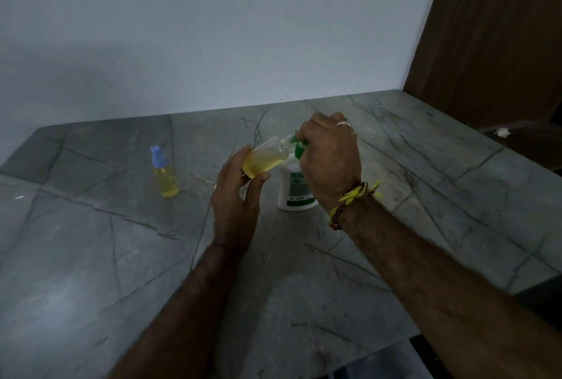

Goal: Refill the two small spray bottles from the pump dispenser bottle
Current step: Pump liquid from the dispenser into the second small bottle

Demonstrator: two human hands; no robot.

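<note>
Hands met over a grey, dark-veined stone counter [127,257], seen from a camera worn on the person's head. The left hand [234,199] gripped a small clear spray bottle [265,159], thumb under it and fingers behind, tilted with its open neck up and to the right. Yellow liquid filled roughly the lower half. The right hand [330,156], wearing a ring and a yellow thread wristband [354,196], curled over the green pump head [299,144] of a white pump dispenser bottle [296,193] that stood upright on the counter. The small bottle's neck sat right at the green nozzle; whether the two touched could not be told. The two hands were close together, each holding its own bottle.

A second spray bottle [165,176], with its blue spray cap on and yellow liquid inside, stood upright well to the left, apparently already filled.

Judging from this, the step was pumping liquid into the second small bottle. To do it well, the neck should be kept snug under the nozzle, with slow full presses. The dispenser's base looked unsupported, so pressing straight down would guard against tipping. Stopping short of the neck would leave room for the spray cap, which was not in view.
</note>
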